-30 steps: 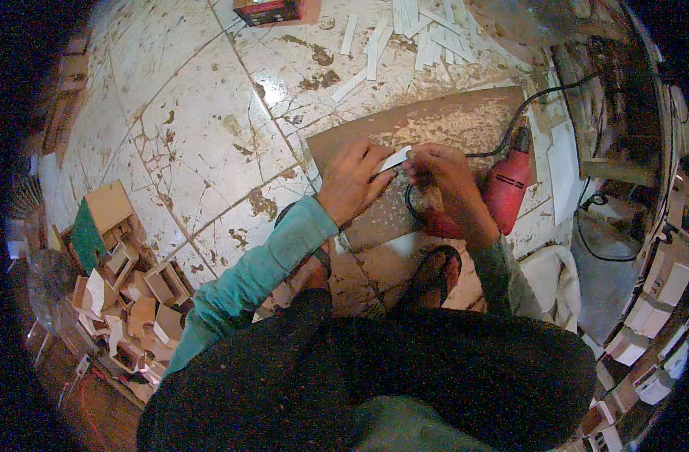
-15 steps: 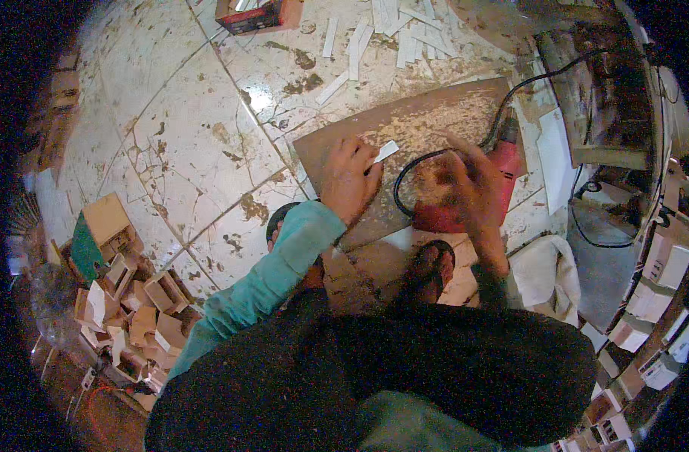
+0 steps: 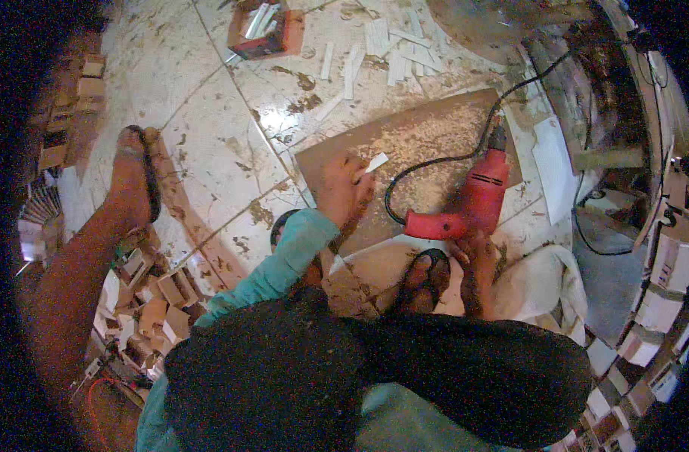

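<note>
My left hand (image 3: 342,188) is closed, pinching a small white strip (image 3: 376,162) above the brown board (image 3: 333,154). Pale wood-like chips (image 3: 435,132) lie scattered over that board. A red power drill (image 3: 484,192) rests on the board's right part, its chuck toward the far side and its black cord looping left. Close against the drill's near end is my right hand (image 3: 474,247); its fingers are largely hidden, and I cannot tell whether they grip it.
Loose white strips (image 3: 397,49) lie on the stained tile floor beyond the board, near a red box (image 3: 258,38) holding more strips. Another person's sandalled foot (image 3: 137,154) stands at left, above piled small boxes (image 3: 152,313). A white cloth (image 3: 544,282) lies right; stacked boxes (image 3: 657,309) line that edge.
My right hand has come down from above the drill to its near end. Another person's leg has stepped in at the left. The left hand still holds the strip; the view has shifted.
</note>
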Tool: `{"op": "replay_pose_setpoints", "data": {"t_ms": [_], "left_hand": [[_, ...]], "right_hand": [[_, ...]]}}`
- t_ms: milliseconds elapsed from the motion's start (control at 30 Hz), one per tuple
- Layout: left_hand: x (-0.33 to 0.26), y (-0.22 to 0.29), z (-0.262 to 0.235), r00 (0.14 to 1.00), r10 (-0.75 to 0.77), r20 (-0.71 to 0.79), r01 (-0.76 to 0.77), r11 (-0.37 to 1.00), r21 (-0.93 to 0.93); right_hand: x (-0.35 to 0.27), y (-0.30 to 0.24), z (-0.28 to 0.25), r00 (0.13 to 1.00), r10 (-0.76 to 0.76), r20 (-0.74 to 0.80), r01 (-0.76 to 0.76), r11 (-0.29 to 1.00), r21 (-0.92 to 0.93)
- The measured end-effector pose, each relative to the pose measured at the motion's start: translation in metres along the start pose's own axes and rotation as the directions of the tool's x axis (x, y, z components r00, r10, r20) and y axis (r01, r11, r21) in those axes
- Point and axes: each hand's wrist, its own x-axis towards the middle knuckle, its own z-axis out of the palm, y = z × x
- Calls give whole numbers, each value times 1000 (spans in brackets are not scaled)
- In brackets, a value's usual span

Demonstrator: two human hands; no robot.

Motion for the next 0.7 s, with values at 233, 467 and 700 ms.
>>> {"op": "replay_pose_setpoints", "data": {"t_ms": [233,467,700], "left_hand": [[-18,11,11,997,27,-79,-27,1000,-2],[-16,20,20,991,17,-136,-22,999,-39],[-8,33,13,980,-11,-197,4,999,-32]], "right_hand": [[43,15,0,979,42,201,-54,997,55],[82,-1,23,955,21,295,-26,1000,12],[106,-21,29,938,-6,347,5,1000,5]]}}
